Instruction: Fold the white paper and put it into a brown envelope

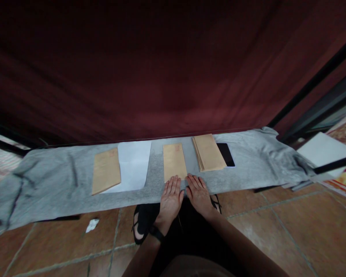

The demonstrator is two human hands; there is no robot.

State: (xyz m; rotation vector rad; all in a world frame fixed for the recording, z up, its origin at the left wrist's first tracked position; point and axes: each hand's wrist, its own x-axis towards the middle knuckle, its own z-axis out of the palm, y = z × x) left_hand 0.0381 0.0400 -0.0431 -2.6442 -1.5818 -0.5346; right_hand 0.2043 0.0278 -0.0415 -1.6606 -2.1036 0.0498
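Observation:
A single brown envelope (174,161) lies in the middle of a grey cloth-covered table (60,181). My left hand (171,197) rests flat with fingers stretched out, fingertips on the envelope's near edge. My right hand (198,191) lies flat and open beside it on the cloth, just right of the envelope. A stack of brown envelopes (208,152) sits to the right, partly over a dark tablet (226,153). To the left, another brown envelope (106,170) overlaps a white sheet (134,163).
A dark red curtain (150,69) hangs behind the table. White paper (324,148) lies on a surface at the far right. A crumpled white scrap (91,225) lies on the brown tiled floor. My sandalled foot (142,227) shows under the table edge.

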